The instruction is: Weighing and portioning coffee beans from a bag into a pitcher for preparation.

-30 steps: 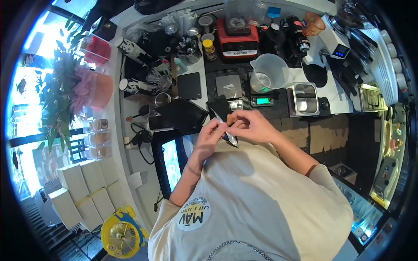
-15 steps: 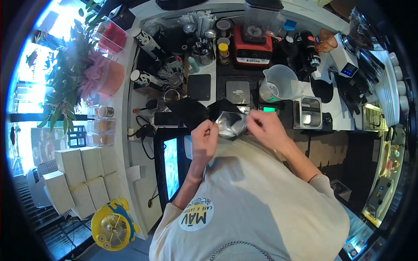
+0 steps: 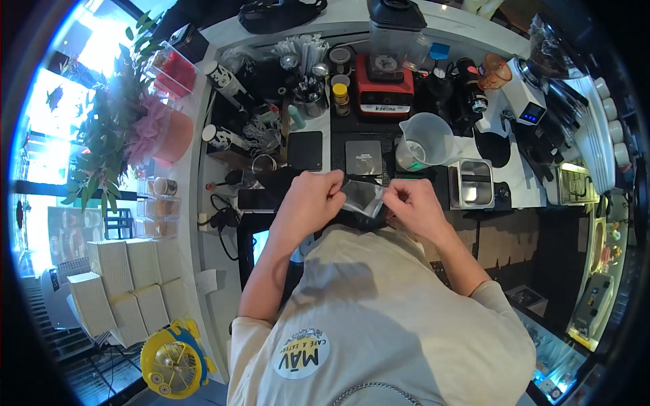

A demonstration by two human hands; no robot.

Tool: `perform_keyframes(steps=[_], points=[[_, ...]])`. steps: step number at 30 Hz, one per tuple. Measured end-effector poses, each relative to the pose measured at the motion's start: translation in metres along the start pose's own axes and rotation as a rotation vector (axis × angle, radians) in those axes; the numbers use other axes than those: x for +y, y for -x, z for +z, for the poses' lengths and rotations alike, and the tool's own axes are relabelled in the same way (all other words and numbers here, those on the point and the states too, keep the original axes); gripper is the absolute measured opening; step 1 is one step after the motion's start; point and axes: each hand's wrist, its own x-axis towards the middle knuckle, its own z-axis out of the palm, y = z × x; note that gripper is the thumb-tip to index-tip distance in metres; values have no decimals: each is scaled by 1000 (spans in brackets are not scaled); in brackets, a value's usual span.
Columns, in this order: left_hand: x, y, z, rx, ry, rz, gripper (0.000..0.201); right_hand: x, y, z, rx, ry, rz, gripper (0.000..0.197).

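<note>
My left hand and my right hand are raised close in front of my chest. Between them is a small clear, shiny plastic piece, seemingly a bag or film, stretched from one hand to the other. The left hand's curled fingers pinch its left edge, and the right hand's closed fingers grip the opposite edge. Dark material shows behind the left hand; I cannot tell its kind. Just beyond the plastic lies a square silver-topped scale, with a flat black square pad to its left.
A translucent measuring pitcher and a steel container stand to the right. Further back are a red-based blender, a yellow-lidded jar and a utensil cup. A grinder is at the right, a yellow fan at lower left.
My left hand has turned and come up, its back now showing. The right hand has dropped slightly and closed on the plastic's edge. The dark material behind shows less.
</note>
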Motion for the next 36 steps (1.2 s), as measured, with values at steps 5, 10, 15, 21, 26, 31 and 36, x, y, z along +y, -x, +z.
perform_keyframes(steps=[5,10,15,21,26,31,36], points=[[38,2,-17,-27,4,136,16,-22,9,-12,-82,-39,-299,18],[49,-7,-49,-142,-27,246,15,-56,1,-34,-277,451,-806,29],[46,-1,-75,-289,-208,420,12,-70,-12,-36,-86,926,-1136,24],[57,20,-95,-507,-134,368,15,-96,-1,-50,-364,922,-1455,16],[69,42,-80,-477,-121,591,49,-110,27,-56,-536,1061,-1522,13],[63,42,-64,-419,-276,611,44,-115,28,-69,-688,1174,-1179,13],[55,16,-73,-325,-98,634,47,-125,26,-84,-617,1140,-1152,15]])
